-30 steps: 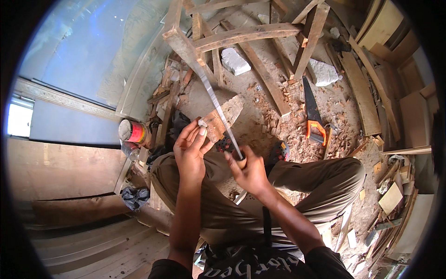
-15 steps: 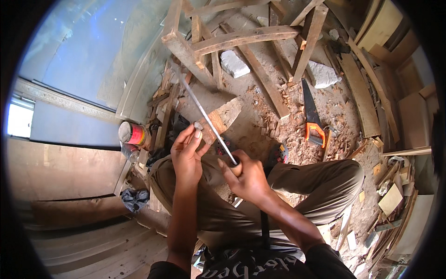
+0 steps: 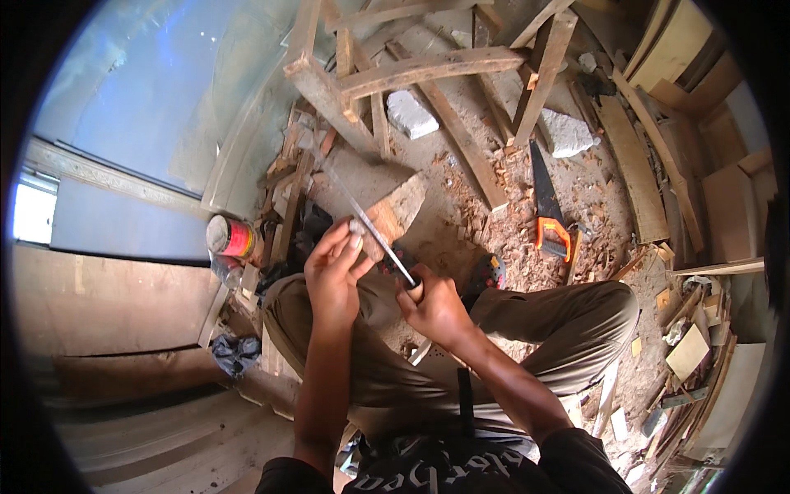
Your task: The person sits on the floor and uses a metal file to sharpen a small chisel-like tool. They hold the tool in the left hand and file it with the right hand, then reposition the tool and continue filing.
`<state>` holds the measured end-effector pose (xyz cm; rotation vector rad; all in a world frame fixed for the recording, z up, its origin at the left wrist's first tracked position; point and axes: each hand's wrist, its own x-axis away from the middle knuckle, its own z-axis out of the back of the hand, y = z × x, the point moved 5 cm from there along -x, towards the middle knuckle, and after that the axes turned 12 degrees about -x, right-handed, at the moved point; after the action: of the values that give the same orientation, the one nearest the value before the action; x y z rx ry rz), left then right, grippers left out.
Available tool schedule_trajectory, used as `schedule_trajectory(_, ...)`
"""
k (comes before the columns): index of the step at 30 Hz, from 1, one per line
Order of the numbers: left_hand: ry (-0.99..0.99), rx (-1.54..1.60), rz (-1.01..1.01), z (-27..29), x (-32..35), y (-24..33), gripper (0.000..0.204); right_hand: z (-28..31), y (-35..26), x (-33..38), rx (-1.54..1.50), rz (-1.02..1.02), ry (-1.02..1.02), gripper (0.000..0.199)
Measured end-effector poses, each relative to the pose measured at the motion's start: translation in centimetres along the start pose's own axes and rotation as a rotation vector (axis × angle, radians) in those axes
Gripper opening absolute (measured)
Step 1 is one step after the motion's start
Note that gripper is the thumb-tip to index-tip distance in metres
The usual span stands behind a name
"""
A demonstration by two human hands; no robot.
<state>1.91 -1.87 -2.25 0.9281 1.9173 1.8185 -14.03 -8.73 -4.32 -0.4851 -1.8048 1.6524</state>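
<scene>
My left hand (image 3: 333, 267) pinches a small grey stone-like piece (image 3: 356, 226) between thumb and fingertips, against the shaft of a long thin metal tool. That tool (image 3: 380, 239) slants from lower right to upper left, its far end blurred. Around its wooden handle (image 3: 416, 290) my right hand (image 3: 436, 309) is closed. Below the shaft is a rough wedge-shaped wood block (image 3: 401, 212), its near end close to my left fingers; whether they touch it I cannot tell.
An orange-handled handsaw (image 3: 550, 206) lies on the chip-strewn floor to the right. Ahead stands a wooden frame (image 3: 436, 70) with white blocks (image 3: 411, 114) nearby. At left are a pink-labelled can (image 3: 230, 237) and a black plastic bag (image 3: 236, 354). Scrap wood (image 3: 699, 354) piles up at right.
My right thumb, raised before, now wraps the handle. The right hand and tool have shifted slightly, while my left hand keeps its pinch on the grey piece. The view has moved a little.
</scene>
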Motion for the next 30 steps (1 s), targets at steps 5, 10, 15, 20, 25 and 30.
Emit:
schedule_trajectory(5,-0.015,0.079,-0.036,0.4,-0.7,-0.2,0.027,-0.2,-3.0,0.8,-0.051,0.306,0.162,0.023)
schedule_trajectory(10,0.013,0.082,-0.024,0.2,0.1,-0.6,0.028,-0.2,-0.1,0.1,0.009,-0.005,0.003,0.035)
schedule_trajectory(15,-0.012,0.078,-0.028,0.7,-0.4,-0.8,0.027,0.5,-5.0,2.5,-0.054,0.317,0.129,0.033)
schedule_trajectory(20,-0.025,0.054,0.021,-0.4,-0.2,0.9,0.030,0.3,0.4,0.2,0.100,0.067,0.039,0.031)
schedule_trajectory(25,0.033,0.126,-0.033,0.5,-0.5,-0.4,0.027,0.2,-4.3,2.0,-0.052,0.256,0.129,0.025)
schedule_trajectory(30,0.025,0.076,-0.009,0.9,-0.8,0.0,0.026,0.4,-0.1,-1.1,0.033,0.267,0.121,0.022)
